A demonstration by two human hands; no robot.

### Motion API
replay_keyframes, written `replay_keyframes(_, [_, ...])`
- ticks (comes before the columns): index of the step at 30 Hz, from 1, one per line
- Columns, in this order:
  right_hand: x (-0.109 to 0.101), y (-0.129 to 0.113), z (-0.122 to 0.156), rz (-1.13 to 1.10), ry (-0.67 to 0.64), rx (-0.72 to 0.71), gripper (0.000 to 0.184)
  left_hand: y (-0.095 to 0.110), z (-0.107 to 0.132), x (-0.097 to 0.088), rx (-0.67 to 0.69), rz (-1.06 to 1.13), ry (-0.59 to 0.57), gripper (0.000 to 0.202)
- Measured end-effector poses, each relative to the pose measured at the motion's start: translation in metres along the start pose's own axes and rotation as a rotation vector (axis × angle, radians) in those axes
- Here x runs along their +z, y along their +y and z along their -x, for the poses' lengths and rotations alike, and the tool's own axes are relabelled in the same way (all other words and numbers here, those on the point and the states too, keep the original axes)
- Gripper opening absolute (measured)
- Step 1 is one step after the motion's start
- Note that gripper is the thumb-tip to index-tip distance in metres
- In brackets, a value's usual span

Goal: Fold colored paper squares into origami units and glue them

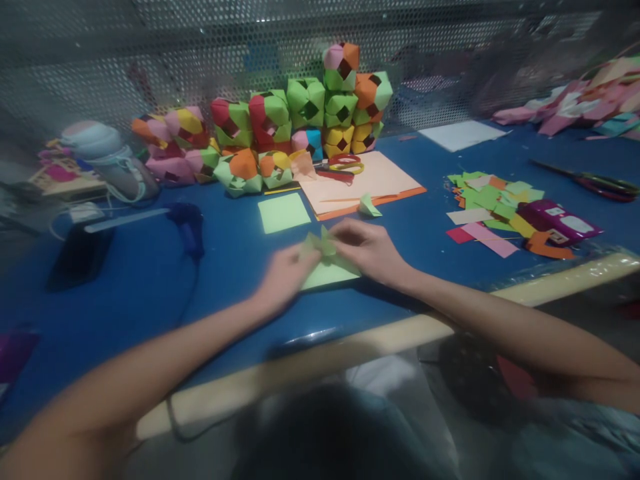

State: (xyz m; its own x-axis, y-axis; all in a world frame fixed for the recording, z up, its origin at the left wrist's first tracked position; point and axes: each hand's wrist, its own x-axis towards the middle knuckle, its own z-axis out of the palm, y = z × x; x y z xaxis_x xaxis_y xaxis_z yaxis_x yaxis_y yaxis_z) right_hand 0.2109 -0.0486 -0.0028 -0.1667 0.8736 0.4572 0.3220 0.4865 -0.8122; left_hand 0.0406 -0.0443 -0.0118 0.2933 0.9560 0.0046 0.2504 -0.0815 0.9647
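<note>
Pinching a folded green paper (327,245) in our left hand (289,268) and right hand (373,252), we hold it over a light-green sheet (330,275). Origami cubes (270,123) stand beyond.

folded green paper (327,248) partly hidden by blurred left hand (286,272) and right hand (371,255), purple object (17,355) cut by left edge, pink paper pile (567,110) by right edge
</note>
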Motion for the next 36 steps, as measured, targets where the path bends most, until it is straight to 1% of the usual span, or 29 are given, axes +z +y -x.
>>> replay_keyframes(6, [-0.001,-0.001,0.001,0.024,-0.027,-0.024,0.017,0.001,0.0,0.001,0.022,0.006,0.0,0.024])
replay_keyframes(10, [-0.001,-0.002,0.002,0.054,-0.061,-0.061,0.02,0.0,0.0,0.001,0.033,0.009,0.023,0.025])
replay_keyframes(16, [0.003,0.004,0.004,0.188,-0.02,-0.229,0.016,0.0,0.0,0.002,0.036,-0.03,0.076,0.027])
replay_keyframes(18, [0.004,0.006,0.004,0.2,-0.013,-0.244,0.012,0.0,0.0,0.002,0.034,-0.029,0.071,0.028])
replay_keyframes(22, [0.004,0.007,0.003,0.197,-0.005,-0.237,0.012,0.003,0.0,0.002,0.018,-0.013,0.066,0.027])
replay_keyframes(27, [0.003,0.006,0.003,0.194,-0.037,-0.209,0.012,0.009,0.0,0.001,0.036,0.033,0.108,0.026])
replay_keyframes(33, [0.002,0.004,0.003,0.151,-0.082,-0.1,0.013,0.01,0.0,0.0,0.027,0.018,0.12,0.023])
replay_keyframes(36, [0.002,0.004,0.002,0.115,-0.086,-0.026,0.013,0.008,-0.002,0.0,0.016,0.015,0.107,0.022])
